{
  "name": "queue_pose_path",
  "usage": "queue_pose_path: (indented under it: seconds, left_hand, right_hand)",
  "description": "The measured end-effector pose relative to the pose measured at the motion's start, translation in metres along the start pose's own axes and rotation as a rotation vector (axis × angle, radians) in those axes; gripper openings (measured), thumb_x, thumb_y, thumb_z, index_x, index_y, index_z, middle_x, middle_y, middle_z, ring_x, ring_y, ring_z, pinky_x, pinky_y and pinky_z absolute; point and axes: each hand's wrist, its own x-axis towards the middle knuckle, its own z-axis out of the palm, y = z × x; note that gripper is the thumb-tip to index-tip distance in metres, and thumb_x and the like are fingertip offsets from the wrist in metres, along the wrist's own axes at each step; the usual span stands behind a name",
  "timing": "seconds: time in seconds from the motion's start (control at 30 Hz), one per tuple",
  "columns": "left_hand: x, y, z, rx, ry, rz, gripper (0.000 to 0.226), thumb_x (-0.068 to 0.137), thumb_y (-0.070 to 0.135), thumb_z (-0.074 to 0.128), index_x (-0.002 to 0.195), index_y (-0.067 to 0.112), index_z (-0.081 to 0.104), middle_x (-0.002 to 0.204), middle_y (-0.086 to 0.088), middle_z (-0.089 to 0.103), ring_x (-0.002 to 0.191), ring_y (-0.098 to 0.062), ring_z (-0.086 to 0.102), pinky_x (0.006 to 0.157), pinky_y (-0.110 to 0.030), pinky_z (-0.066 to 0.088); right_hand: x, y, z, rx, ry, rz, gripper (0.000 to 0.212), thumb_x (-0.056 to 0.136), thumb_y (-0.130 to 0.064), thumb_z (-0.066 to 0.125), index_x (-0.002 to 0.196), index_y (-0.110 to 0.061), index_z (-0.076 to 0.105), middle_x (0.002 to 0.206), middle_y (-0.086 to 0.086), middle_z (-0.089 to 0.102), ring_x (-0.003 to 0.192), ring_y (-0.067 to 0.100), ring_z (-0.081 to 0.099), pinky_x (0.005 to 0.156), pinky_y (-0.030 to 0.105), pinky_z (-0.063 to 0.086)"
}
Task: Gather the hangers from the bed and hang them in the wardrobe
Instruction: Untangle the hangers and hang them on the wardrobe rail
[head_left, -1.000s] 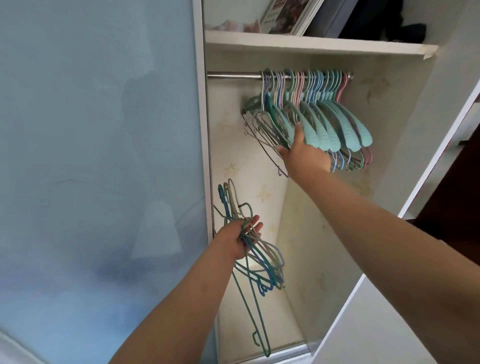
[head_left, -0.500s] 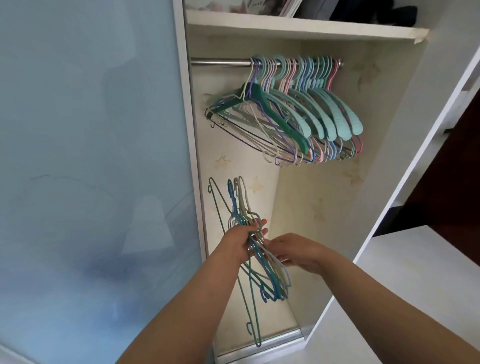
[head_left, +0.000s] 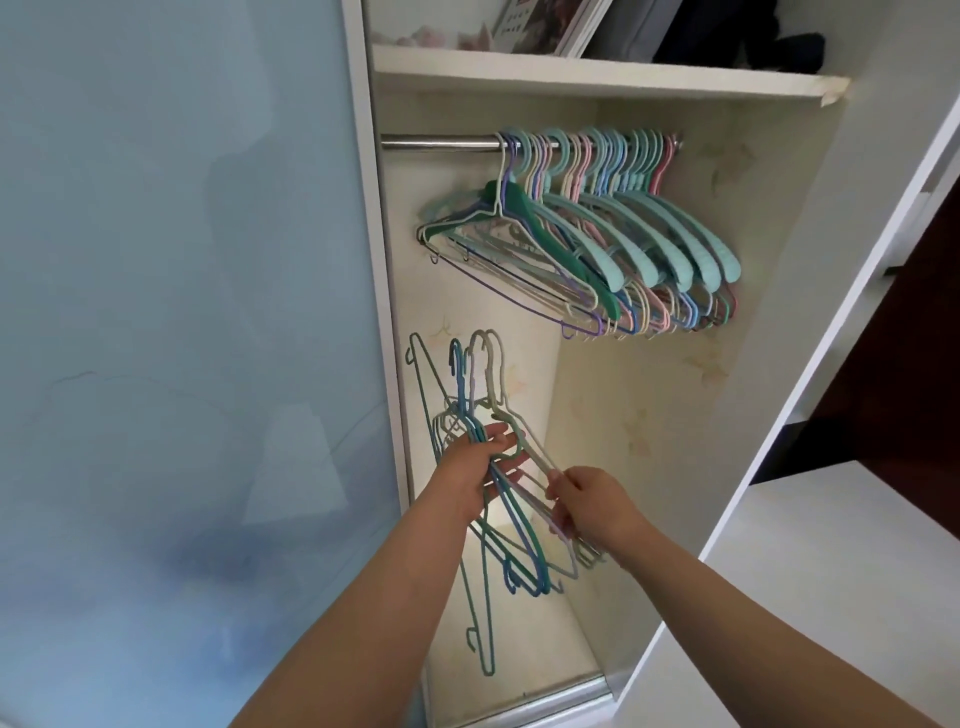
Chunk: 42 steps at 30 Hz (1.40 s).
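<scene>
Right hand (head_left: 589, 506) dropped from the rail (head_left: 441, 142) to the bunch (head_left: 498, 467).
It pinched one hanger there; left hand (head_left: 467, 467) gripped the rest, so another hanging was due.

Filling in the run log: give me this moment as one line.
left hand: grips bunch of thin wire hangers | right hand: pinches one pale hanger | steel wardrobe rail: pastel hangers hung | stage: separating next hanger
</scene>
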Motion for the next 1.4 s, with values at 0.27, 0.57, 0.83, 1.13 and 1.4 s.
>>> queue_pose_path:
  seconds: [0.27, 0.57, 0.83, 1.13, 1.4]
  left_hand:
    - [0.004, 0.011, -0.001, -0.134, 0.058, -0.017, 0.015, 0.095, 0.000, 0.049, 0.095, 0.014, 0.056, 0.094, -0.005, 0.072, 0.069, -0.018, 0.071, 0.058, -0.027, 0.052]
    - [0.022, 0.024, -0.005, -0.193, 0.214, 0.012, 0.023, 0.101, 0.024, 0.048, 0.081, 0.014, 0.053, 0.062, -0.001, 0.044, 0.033, -0.007, 0.031, 0.040, -0.020, 0.030]
    - [0.030, 0.050, -0.005, -0.418, 0.198, 0.156, 0.032, 0.101, 0.034, 0.044, 0.071, 0.024, 0.049, 0.046, 0.008, 0.033, 0.031, -0.005, 0.022, 0.036, -0.014, 0.016]
    - [0.045, 0.048, -0.005, -0.367, 0.299, 0.163, 0.029, 0.104, 0.023, 0.040, 0.080, 0.013, 0.053, 0.066, -0.002, 0.047, 0.032, -0.007, 0.033, 0.035, -0.014, 0.031]
    - [0.039, 0.055, 0.002, -0.491, 0.295, 0.137, 0.028, 0.103, 0.016, 0.040, 0.076, 0.015, 0.049, 0.045, -0.001, 0.050, 0.027, -0.007, 0.038, 0.035, -0.010, 0.034]
  right_hand:
    - [0.013, -0.020, -0.007, -0.039, 0.161, -0.036, 0.039, 0.098, -0.032, 0.046, 0.070, -0.015, 0.066, 0.054, -0.001, 0.059, 0.050, 0.015, 0.053, 0.060, 0.028, 0.046]
    - [0.066, -0.091, -0.052, -0.206, 0.234, -0.157, 0.039, 0.096, -0.030, 0.044, 0.093, 0.000, 0.069, 0.088, 0.016, 0.067, 0.083, 0.029, 0.061, 0.069, 0.030, 0.042]
    - [0.105, -0.097, -0.065, -0.455, 0.127, -0.061, 0.033, 0.092, -0.026, 0.047, 0.104, -0.003, 0.067, 0.105, 0.016, 0.066, 0.096, 0.031, 0.062, 0.073, 0.029, 0.042]
    - [0.099, -0.096, -0.049, -0.306, 0.277, -0.186, 0.033, 0.095, -0.028, 0.044, 0.090, -0.002, 0.063, 0.085, 0.011, 0.058, 0.083, 0.028, 0.056, 0.070, 0.029, 0.039]
    - [0.101, -0.146, -0.040, 0.036, 0.123, -0.183, 0.029, 0.093, -0.023, 0.048, 0.085, -0.005, 0.068, 0.065, 0.007, 0.058, 0.059, 0.021, 0.053, 0.067, 0.033, 0.047]
